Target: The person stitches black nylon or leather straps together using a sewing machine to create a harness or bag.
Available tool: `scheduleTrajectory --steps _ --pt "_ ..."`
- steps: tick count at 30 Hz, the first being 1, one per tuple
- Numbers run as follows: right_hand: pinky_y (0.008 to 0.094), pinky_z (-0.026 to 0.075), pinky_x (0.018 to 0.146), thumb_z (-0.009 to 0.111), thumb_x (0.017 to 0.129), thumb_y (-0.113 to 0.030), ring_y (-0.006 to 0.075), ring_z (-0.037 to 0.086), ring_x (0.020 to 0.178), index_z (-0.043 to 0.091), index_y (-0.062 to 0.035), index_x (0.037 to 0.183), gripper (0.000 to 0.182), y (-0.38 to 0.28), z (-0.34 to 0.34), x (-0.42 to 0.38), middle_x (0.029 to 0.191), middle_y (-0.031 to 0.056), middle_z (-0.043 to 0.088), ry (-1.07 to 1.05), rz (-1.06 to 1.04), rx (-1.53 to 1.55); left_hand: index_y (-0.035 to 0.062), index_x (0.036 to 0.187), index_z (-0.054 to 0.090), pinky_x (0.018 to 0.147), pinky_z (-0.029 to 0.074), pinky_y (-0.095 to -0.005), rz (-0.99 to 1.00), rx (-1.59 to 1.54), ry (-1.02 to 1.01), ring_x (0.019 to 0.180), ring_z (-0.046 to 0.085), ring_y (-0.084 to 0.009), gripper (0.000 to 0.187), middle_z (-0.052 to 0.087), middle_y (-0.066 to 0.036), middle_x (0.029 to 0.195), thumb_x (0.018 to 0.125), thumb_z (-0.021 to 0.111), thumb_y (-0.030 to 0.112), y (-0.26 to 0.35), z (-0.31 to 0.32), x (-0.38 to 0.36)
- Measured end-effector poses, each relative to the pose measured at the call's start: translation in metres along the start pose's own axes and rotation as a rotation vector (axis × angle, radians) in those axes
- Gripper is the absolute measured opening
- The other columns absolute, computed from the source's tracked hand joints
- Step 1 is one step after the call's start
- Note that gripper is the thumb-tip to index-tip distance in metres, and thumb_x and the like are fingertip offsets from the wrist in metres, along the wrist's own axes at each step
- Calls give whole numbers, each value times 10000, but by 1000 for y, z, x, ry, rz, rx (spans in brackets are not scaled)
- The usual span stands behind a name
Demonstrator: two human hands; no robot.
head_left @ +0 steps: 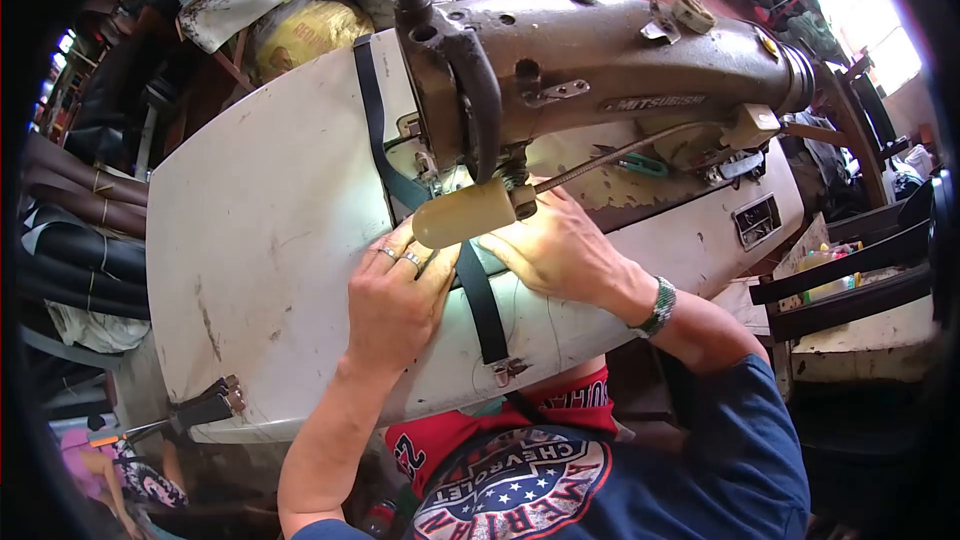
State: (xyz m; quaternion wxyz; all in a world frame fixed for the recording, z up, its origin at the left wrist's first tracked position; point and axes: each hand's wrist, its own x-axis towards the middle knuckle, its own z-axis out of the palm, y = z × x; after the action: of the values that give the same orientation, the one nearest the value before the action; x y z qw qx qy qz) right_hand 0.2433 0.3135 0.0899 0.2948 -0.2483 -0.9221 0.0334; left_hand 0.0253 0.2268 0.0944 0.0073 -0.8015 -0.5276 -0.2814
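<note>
A long black strap [481, 302] runs across the white table under the brown Mitsubishi sewing machine [610, 50]. Its far part bends up past the machine's head, and its near end with metal hardware [505, 370] lies at the table's front edge. My left hand [395, 290], with rings on it, is closed at the strap's left edge. From the right, my right hand [560, 245] has its thumb and fingers closed at the strap beside the needle area. A cream-coloured lamp [465, 215] covers some fingertips and the stitching spot.
A small clamp-like fitting [210, 405] is at the table's left front corner. Green-handled snips [640, 165] lie behind my right hand. Rolls of dark material [85, 250] are stacked at left. Another person [120, 470] is at lower left. Black straps [850, 290] hang at right.
</note>
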Motion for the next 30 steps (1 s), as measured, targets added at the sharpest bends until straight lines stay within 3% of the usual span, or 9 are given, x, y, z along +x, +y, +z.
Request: scheduleTrajectory --steps 8,11,14,17,23,26,30 --pt "419 523 785 682 973 -227 350 625 978 695 -40 1119 238 1 1 -5 1103 139 686 -6 1 4 71 1049 781 939 543 -412 -21 -69 -6 1161 678 -304 238 735 -105 1161 815 742 76 -3 -2 0" --pt "419 523 790 675 975 -229 348 625 985 695 -40 1123 241 1 2 -5 1108 141 685 -5 -1 5 74 1091 778 812 558 -383 15 -65 40 909 703 -286 277 758 -89 1067 816 751 62 -2 -2 3" --pt "418 524 796 668 978 -230 346 624 991 694 -39 1126 243 1 3 -5 1114 142 684 -6 -5 9 73 1097 776 802 555 -383 20 -55 41 896 703 -285 276 759 -88 1069 823 746 63 -2 -1 3" --pt "417 524 801 661 981 -232 345 624 998 693 -39 1129 246 2 4 -5 1120 143 683 -3 -4 13 63 1044 780 933 553 -402 -12 -45 -2 1173 681 -307 238 739 -111 1158 808 750 77 0 -2 2" --pt "415 525 812 647 986 -235 341 623 1010 692 -38 1136 252 1 5 -3 1131 145 680 -11 -6 21 63 1033 780 932 560 -412 -25 -30 -7 1162 685 -314 218 740 -115 1147 818 751 85 1 -2 3" --pt "415 525 817 640 989 -237 339 622 1017 691 -37 1139 255 2 5 -3 1137 146 679 -7 -5 14 86 1107 770 740 540 -388 5 -27 29 844 688 -285 298 755 -73 1037 809 762 81 0 1 4" --pt "414 526 825 630 992 -239 337 622 1026 690 -37 1144 260 1 5 -3 1144 148 678 1 -1 19 85 1102 764 730 537 -386 5 -5 27 833 683 -283 292 750 -72 1042 810 760 78 4 4 3"
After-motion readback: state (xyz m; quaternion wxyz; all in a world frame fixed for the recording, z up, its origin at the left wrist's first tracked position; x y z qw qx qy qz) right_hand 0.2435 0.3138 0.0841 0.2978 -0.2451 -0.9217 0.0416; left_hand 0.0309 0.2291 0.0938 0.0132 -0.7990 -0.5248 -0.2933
